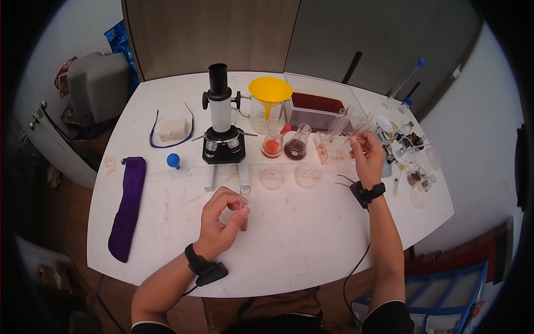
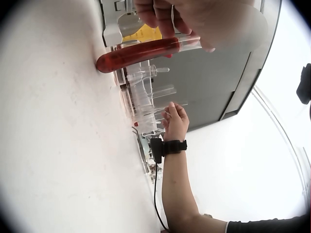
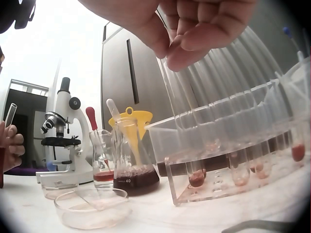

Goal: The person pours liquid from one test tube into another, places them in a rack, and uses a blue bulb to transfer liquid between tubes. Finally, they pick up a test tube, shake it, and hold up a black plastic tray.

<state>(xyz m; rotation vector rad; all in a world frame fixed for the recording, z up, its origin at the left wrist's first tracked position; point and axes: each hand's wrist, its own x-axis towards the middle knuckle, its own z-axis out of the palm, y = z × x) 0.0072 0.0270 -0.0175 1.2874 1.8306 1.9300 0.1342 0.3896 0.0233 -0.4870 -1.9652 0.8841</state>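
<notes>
My left hand [image 1: 218, 222] pinches the upper part of a glass test tube [image 2: 138, 53] filled with dark red liquid, held above the white table with its round end down. At the right, my right hand [image 1: 368, 156] is over a clear plastic test tube rack [image 3: 159, 138]. Its thumb and fingers pinch together at the top of a slanting test tube [image 3: 179, 99] in the rack. Several more glass tubes stand there, some with reddish residue at the bottom.
Behind the hands stand a microscope [image 1: 221, 119], a yellow funnel [image 1: 270, 89] in a beaker, and two flasks, one holding dark liquid [image 1: 295, 148]. Two petri dishes [image 1: 271, 178] lie in front. Goggles [image 1: 172, 143], a blue bulb [image 1: 173, 161] and a purple pouch [image 1: 127, 209] are at the left.
</notes>
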